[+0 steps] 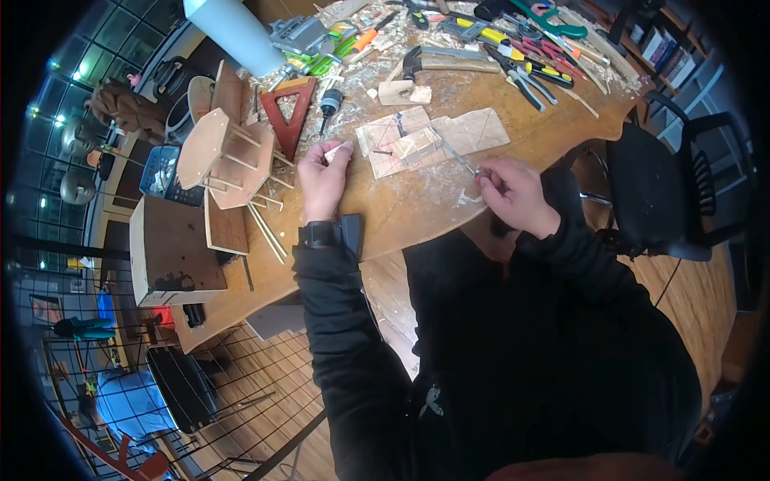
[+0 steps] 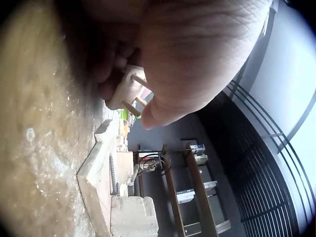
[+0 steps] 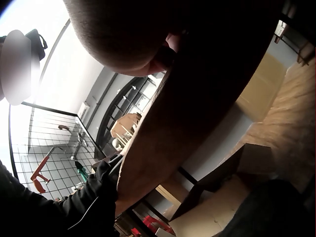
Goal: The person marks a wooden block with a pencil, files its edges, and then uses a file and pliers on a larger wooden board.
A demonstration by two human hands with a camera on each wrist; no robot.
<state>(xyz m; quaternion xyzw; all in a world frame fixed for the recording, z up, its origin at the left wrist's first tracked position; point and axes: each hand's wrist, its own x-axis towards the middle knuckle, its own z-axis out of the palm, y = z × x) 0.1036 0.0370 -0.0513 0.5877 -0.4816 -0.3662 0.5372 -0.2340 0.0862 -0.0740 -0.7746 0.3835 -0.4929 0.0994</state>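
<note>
At the table edge, my left hand [image 1: 323,183] grips a small wooden piece [image 2: 123,93] with thin pegs sticking out of it. Much of that piece is hidden by the fingers. To its right lie thin wooden boards [image 1: 487,128] with pencil lines, and a small wood block [image 1: 419,146] on top of them. My right hand [image 1: 513,191], also seen dark in the right wrist view, pinches a thin rod-like tool [image 1: 459,158] whose far end reaches toward the block. A spiral metal bit [image 2: 113,175] lies by the boards in the left wrist view.
A red triangle square [image 1: 289,120] and a screwdriver-like tool [image 1: 329,104] lie behind my left hand. A small peg-legged wooden stand [image 1: 233,160] and a wooden box [image 1: 172,248] are at left. A hammer [image 1: 453,62], pliers [image 1: 525,80] and shavings cover the back.
</note>
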